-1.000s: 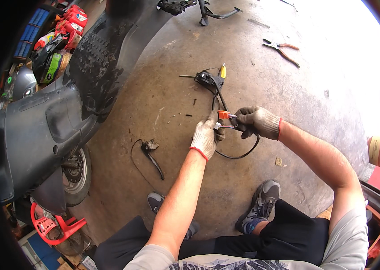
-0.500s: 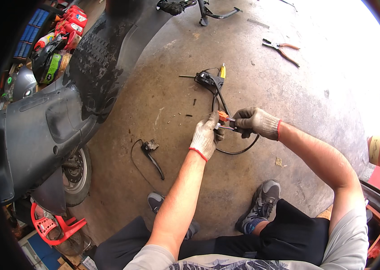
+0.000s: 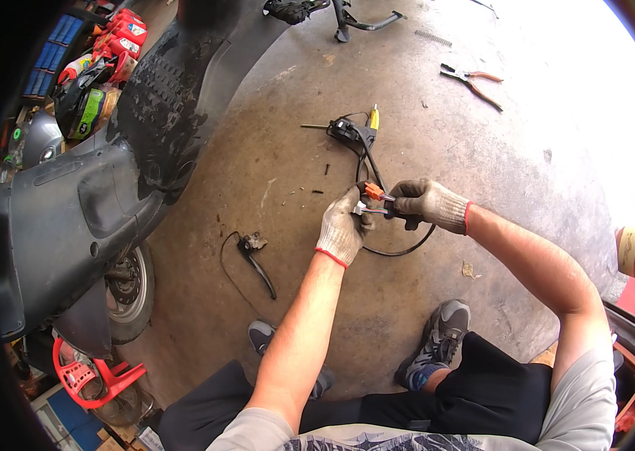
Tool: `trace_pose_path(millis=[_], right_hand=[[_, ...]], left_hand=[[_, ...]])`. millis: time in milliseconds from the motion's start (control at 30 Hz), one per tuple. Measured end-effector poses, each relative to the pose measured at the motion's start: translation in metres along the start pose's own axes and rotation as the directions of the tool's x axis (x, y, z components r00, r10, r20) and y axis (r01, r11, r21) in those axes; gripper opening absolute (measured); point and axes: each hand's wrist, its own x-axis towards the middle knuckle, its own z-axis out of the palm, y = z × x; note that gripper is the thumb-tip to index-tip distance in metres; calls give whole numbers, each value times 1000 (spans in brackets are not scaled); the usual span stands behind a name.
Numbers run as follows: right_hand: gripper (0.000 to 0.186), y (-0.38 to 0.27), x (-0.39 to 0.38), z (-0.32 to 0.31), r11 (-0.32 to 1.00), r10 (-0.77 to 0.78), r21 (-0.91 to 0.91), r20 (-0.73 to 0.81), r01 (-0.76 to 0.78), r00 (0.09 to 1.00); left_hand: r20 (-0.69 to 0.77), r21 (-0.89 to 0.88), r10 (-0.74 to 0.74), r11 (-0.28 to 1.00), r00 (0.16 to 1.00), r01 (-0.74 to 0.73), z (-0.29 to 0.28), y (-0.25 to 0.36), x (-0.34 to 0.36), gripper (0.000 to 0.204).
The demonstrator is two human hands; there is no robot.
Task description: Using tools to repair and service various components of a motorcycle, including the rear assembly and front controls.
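Observation:
Gloved in a dirty white work glove, my left hand [image 3: 343,225] is closed at a white plug connector [image 3: 360,208], its fingertips beside an orange plug connector [image 3: 374,192]. My right hand [image 3: 429,204], gloved the same way, pinches the thin coloured wires behind both connectors. A black cable [image 3: 402,251] loops below the hands. Other black cables run up to a black handlebar switch housing [image 3: 350,132], which lies on the floor with a yellow-tipped part [image 3: 374,117] and a thin metal rod. Parts of the wires are hidden by my fingers.
A dark scooter body [image 3: 84,218] fills the left side. On the concrete floor lie a brake lever [image 3: 257,268] with its cable, small screws [image 3: 317,192], pliers [image 3: 471,85] and a spring [image 3: 433,37]. A red plastic part [image 3: 90,379] sits at lower left.
My left fingers have shifted slightly, so the white connector shows more and the orange one stands clearer of the thumb. The right hand stays almost in place.

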Motion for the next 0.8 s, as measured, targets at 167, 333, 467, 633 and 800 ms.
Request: trace_pose_path(millis=[167,333,467,633,800], right_hand=[[18,-3,-1,-1,1000,11,-1,11,-11,1000],[17,4,1,-1,998,-39,-39,33,41,999],[17,7,3,-1,998,-56,-26,25,57,998],[17,5,3,0,995,-69,-71,42,72,997],[17,7,4,0,990,-76,-113,22,78,997]], left_hand=[[79,-24,59,998,995,-57,-7,-3,3,22],[174,34,150,987,973,-158,-10,-3,3,28],[205,35,199,977,958,-210,-12,-5,5,34],[237,-19,204,978,950,-206,-13,-7,4,38],[237,-7,194,980,952,-198,-7,-4,0,40]])
